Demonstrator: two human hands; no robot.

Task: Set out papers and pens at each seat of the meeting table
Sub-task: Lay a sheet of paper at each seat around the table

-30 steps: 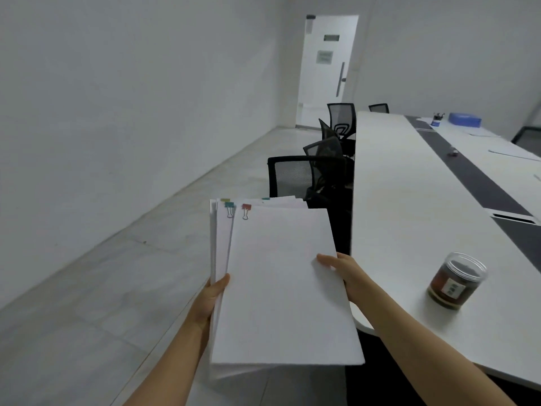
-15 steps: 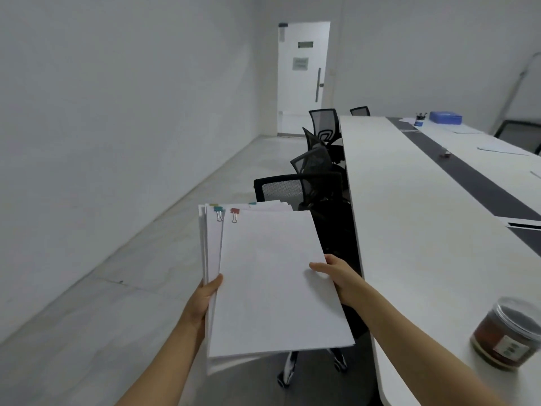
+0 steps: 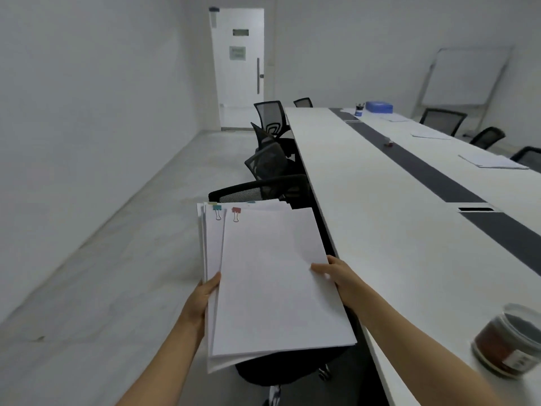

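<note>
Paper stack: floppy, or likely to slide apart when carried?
Probably floppy: the paper stack droops beyond the left hand and right hand. Bundles may slide, as they lie fanned; the binder clips likely hold each together.

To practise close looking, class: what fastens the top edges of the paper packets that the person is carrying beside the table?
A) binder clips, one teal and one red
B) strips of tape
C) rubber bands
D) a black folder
A: a teal binder clip and a red binder clip sit on the top edge of the paper stack, their wire loops lying flat on the sheets.
</note>
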